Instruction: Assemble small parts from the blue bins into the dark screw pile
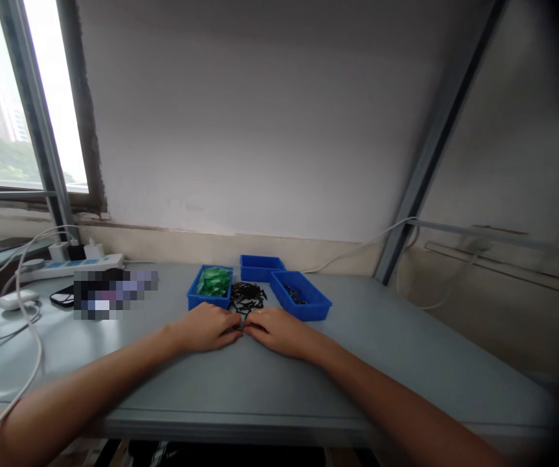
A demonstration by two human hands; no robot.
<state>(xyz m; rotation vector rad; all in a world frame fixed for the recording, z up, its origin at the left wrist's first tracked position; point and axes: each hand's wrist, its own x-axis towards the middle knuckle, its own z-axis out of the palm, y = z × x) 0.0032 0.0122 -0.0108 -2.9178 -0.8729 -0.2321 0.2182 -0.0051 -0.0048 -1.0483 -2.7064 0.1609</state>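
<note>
My left hand (207, 326) and my right hand (275, 331) meet over the grey table, fingertips almost touching. The fingers of both are closed in a pinch; whatever they hold is too small to make out. Just beyond them lies a loose pile of small black screw-like pieces (249, 294). To the left of the pile, a blue bin (210, 302) contains green plastic packets (213, 282). On the right stands a tilted-looking blue bin (303, 311) with some dark small pieces (295, 294) inside.
Behind the pile is another blue bin (262, 267). At the left are a power strip (72, 266) with plugs, a white charger-like object (19, 299), a dark phone-like item (61, 297) and a white cable (40, 350) crossing near my left forearm. A metal post (435, 143) rises at the right.
</note>
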